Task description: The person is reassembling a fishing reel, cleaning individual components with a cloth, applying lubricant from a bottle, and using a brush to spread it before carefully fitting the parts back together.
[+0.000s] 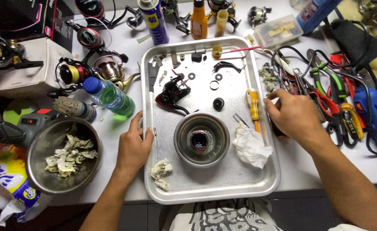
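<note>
**Steadying the tray amid a reel in pieces**

Working over a white bench, we brace a large metal tray [205,188], a stiff, light pan best gripped by its rolled rim. Our left hand [133,145] rests on its left edge, fingers together and curled against the rim. Our right hand [293,115] sits at the right edge, beside a tangle of pliers and cables [325,85]; its fingers are bent, thumb and forefinger pinched, though we cannot tell what, if anything, they hold.

Inside the tray, a steel bowl [201,139] stands near the middle with a dark, round part at its bottom. It looks smooth and probably slippery, so we judge its rim the safest hold. Beside it lie a crumpled white tissue [250,147], soft and light, a black reel body [173,92], a yellow-handled screwdriver [253,107], and small washers [214,84] that seem easily lost.

Left of the tray, a larger metal bowl [64,154] holds wadded, soiled tissue. A green plastic bottle [109,96] lies near it.
</note>
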